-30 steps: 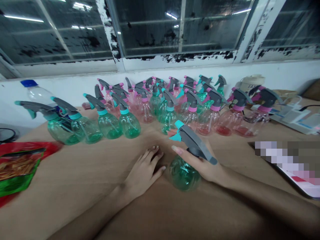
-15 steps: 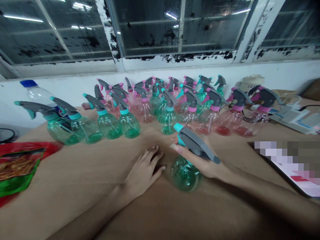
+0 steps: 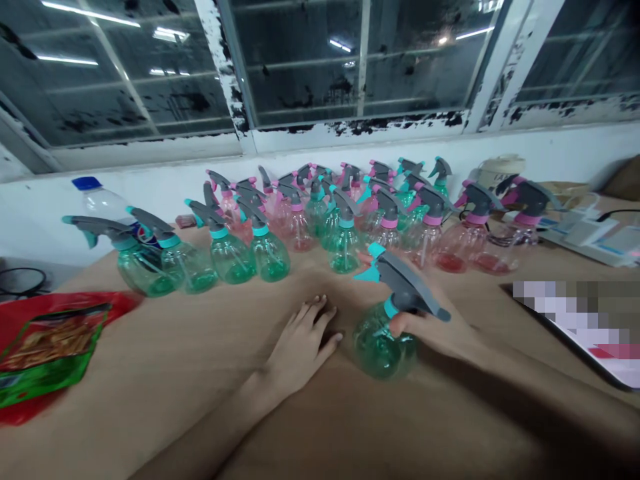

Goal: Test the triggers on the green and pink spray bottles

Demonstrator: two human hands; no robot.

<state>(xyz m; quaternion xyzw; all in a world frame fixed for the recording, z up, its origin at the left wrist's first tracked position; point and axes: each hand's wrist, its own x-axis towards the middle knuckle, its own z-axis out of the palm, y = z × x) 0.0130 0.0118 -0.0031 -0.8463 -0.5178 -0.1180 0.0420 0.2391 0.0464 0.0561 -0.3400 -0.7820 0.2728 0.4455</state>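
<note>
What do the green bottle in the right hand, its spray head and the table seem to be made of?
Green bottle: probably plastic, transparent and glossy, with bright reflections. Spray head: likely plastic, satin, evenly grey with turquoise parts. Table: perhaps wood or laminate, dull, tan with faint streaks.

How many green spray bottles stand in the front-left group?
4: leftmost bottle, second bottle beside it, third bottle further right, fourth bottle at right end. Others may be hidden behind.
</note>
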